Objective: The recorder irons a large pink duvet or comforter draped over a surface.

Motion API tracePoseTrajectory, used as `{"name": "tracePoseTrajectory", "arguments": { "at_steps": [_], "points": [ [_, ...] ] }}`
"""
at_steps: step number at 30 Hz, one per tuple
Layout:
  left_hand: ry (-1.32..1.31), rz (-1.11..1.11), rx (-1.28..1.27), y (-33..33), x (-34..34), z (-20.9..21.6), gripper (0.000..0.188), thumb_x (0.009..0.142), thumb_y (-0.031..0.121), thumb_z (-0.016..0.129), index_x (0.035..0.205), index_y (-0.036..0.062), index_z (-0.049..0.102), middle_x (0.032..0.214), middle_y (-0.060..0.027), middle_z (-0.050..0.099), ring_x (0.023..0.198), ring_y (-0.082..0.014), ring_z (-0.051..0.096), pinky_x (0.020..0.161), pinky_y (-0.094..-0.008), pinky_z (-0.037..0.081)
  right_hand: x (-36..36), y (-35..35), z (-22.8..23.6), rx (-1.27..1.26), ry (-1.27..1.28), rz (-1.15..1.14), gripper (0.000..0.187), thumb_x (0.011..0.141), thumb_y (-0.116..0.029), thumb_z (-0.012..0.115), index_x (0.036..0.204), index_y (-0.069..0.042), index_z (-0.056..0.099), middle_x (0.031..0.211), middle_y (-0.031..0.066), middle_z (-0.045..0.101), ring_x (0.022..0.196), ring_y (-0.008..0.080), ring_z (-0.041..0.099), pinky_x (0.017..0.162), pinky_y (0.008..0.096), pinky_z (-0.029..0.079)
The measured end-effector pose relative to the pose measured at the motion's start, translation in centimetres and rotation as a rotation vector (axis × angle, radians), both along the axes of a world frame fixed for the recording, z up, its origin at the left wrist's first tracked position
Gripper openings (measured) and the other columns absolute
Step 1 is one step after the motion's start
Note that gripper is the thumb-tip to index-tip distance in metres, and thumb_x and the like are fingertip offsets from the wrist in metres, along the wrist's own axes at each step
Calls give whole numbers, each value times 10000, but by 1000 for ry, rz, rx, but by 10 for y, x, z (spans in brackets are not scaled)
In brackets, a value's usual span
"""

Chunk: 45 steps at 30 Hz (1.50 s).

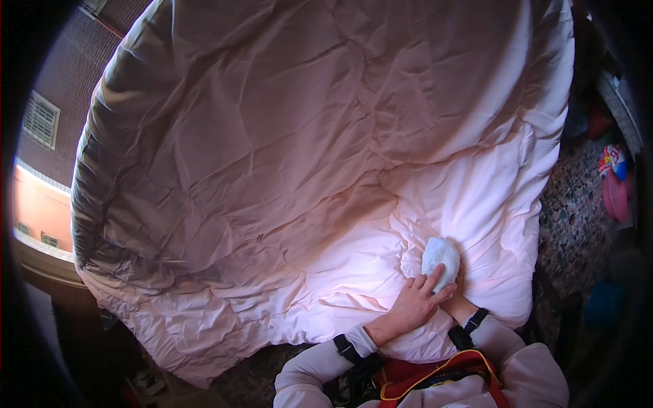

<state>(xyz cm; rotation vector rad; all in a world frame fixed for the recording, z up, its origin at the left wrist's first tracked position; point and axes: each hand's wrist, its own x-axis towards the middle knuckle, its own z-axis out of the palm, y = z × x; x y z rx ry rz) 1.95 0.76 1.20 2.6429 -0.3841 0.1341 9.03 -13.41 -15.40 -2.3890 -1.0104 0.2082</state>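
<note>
A small pale blue fuzzy cloth [442, 256], rounded like a pad, sits over the front of my right hand [464, 299]. The cloth hides most of that hand's fingers; the hand appears to hold it from beneath. My left hand [411, 307] reaches across from the left, its thumb and index finger closed on the near edge of the cloth. Its other fingers lie beside the cloth. Both hands are over the near right part of a wide, wrinkled pale pink quilt [286, 156].
A speckled floor [578, 204] shows along the quilt's right side. Beyond it are a pink plastic item [615, 197], a colourful package [611, 161] and a blue container [604, 304]. A building wall with a barred window [41, 120] shows at the far left.
</note>
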Motion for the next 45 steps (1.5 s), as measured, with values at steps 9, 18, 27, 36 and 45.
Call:
{"name": "tracePoseTrajectory", "arguments": {
  "at_steps": [9,18,27,36,45],
  "points": [
    [-31,9,-17,-1,1,-3,592,737,171,672,1307,232,524,1417,-170,380,955,-275,515,812,-368,430,0,5,-11,668,604,-99,682,885,-455,541,1438,-110,341,1452,134,386,1384,296,316,1123,502,199],
    [-35,21,-45,-1,-1,-5,577,739,154,649,1300,224,534,1412,-175,388,945,-268,516,815,-371,426,2,3,-14,803,776,-93,710,889,-486,525,1460,-122,310,1488,129,341,1413,286,266,1134,528,166],
    [-85,56,-63,-2,-5,-15,579,727,130,630,1291,218,537,1423,-195,381,943,-270,511,807,-380,423,3,1,13,-206,239,-4,678,956,-547,313,1500,-153,220,1550,73,240,1449,234,167,1158,505,85],
    [-125,57,-89,-3,-2,-18,517,747,161,636,1255,211,559,1392,-201,406,944,-279,513,806,-387,435,8,-1,17,-503,142,77,628,981,-482,298,1485,-110,255,1543,118,233,1438,323,161,1143,560,99],
    [-100,38,-69,-6,2,-13,508,758,177,637,1258,220,556,1386,-202,411,958,-285,518,812,-389,439,9,-14,-9,-220,135,-48,664,966,-536,305,1496,-144,226,1542,87,248,1436,267,189,1166,478,104]
  ]
}}
